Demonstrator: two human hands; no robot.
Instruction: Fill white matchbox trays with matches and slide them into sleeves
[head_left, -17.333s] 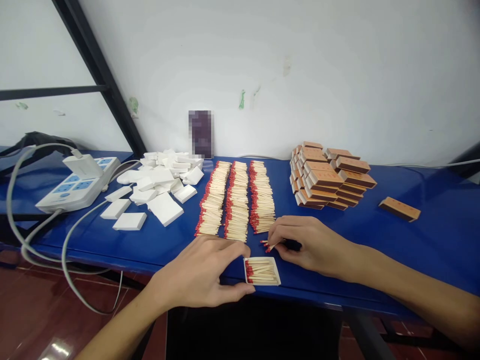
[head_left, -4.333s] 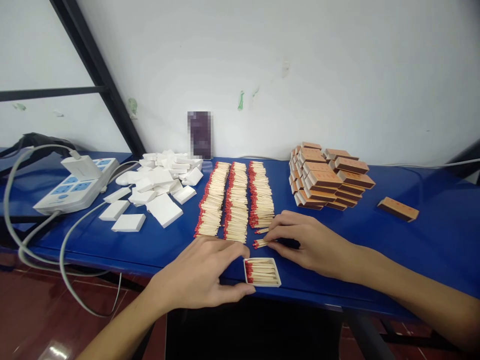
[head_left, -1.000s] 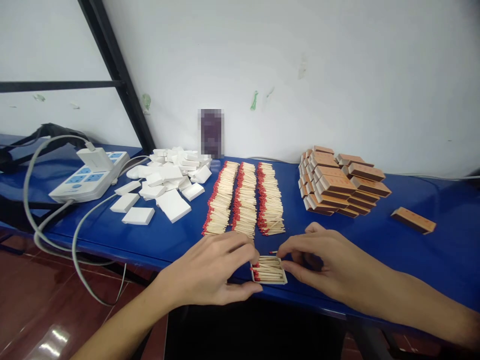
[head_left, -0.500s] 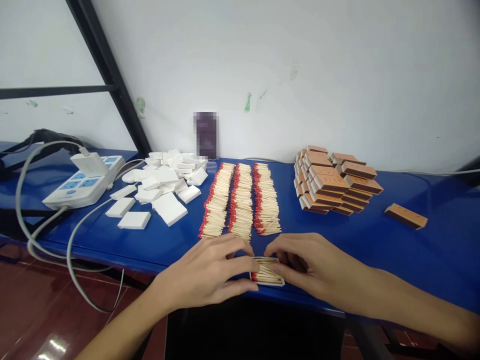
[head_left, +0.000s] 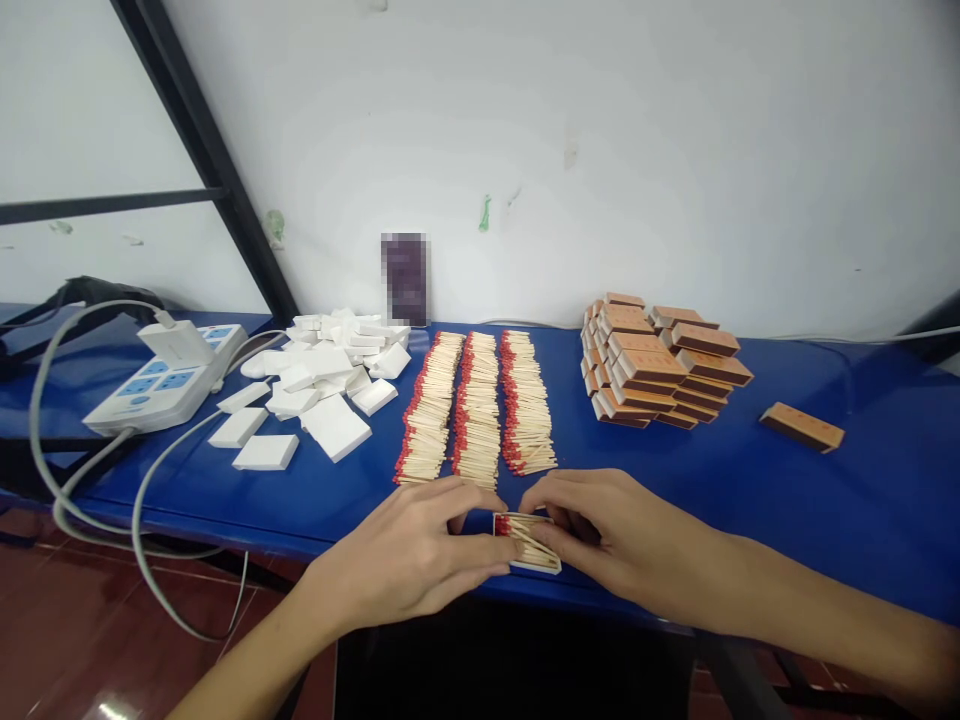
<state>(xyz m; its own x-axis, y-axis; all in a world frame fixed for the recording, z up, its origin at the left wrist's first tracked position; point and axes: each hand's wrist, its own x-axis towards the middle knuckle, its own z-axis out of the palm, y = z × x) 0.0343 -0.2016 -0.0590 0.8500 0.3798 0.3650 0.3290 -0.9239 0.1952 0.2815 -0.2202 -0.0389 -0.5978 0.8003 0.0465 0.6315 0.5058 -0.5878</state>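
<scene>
Right hand [head_left: 600, 520] has moved from the third match row [head_left: 529, 405] to one white tray [head_left: 536, 569] with matches [head_left: 538, 551] inside.
This tray lies at the counter's [head_left: 675, 480] near edge; left hand [head_left: 412, 545] holds its left end, fingers curled, and the right fingers are narrow over its right part, but whether they pinch any match I cannot tell. Behind are three match rows; rightward, one matchbox stack [head_left: 652, 365], not exactly countable, and one single matchbox [head_left: 802, 427].
</scene>
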